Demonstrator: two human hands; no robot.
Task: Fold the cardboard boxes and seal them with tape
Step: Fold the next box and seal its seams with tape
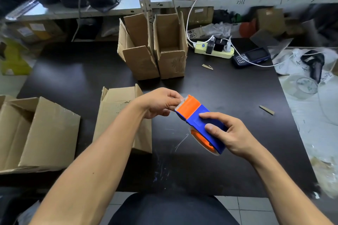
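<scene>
Over the middle of the black table [228, 160] my right hand [230, 133] grips a blue and orange tape dispenser [200, 115], toothed end pointing up and left. My left hand [161, 102] pinches the clear tape end at that toothed edge. Under my left forearm a cardboard box [117, 115] lies on its side. A larger box [45, 133] lies at the left edge. Two upright boxes with open top flaps stand at the back, one on the left [139, 60] and one on the right [172, 56].
A power strip [214, 49] with plugged chargers and white cables sits at the back right, with a dark handheld scanner device [250, 57] beside it. Small cardboard scraps [267, 110] lie on the table. A shelf with bags and a bin runs behind. Plastic wrap covers the right side.
</scene>
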